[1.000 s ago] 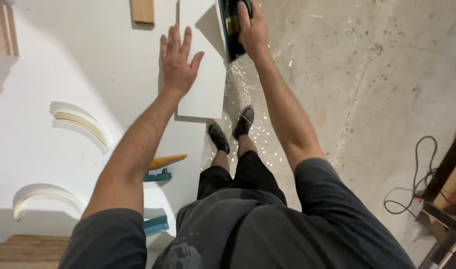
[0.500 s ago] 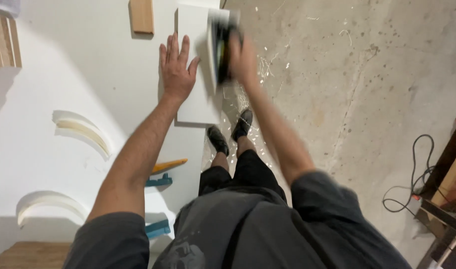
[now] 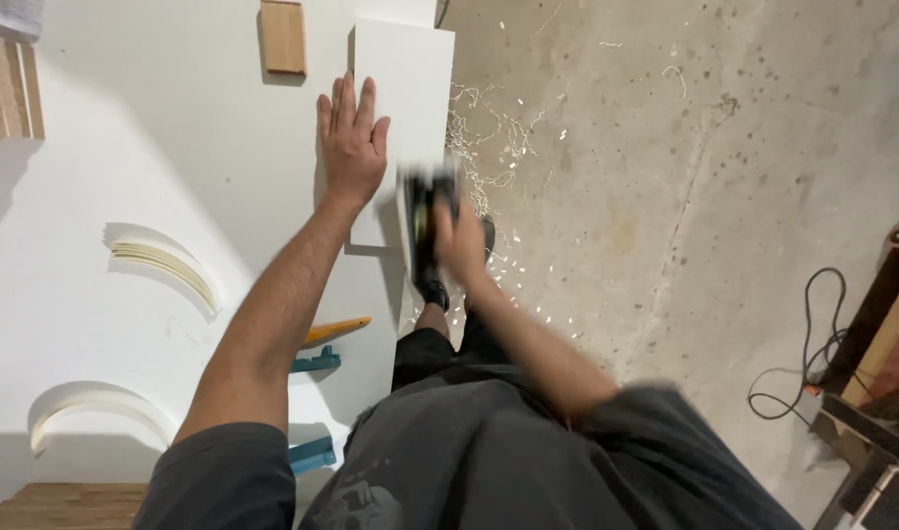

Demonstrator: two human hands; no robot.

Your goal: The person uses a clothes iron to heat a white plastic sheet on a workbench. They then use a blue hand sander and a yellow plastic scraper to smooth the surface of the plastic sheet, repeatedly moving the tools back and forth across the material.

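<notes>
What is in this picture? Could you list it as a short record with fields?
Setting: white workbench beside a concrete floor
Left hand: flat, palm down, pressing on a white board
Right hand: blurred, gripping a dark power tool at the board's near right edge
Floor: wood shavings scattered beside the bench
On the bench: small wooden block, curved white pieces
Far right: black cable

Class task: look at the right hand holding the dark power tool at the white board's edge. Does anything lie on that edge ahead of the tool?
Nothing visible does. The right hand holds the blurred power tool at the white board's near end; the left hand lies flat at its other side.
</notes>
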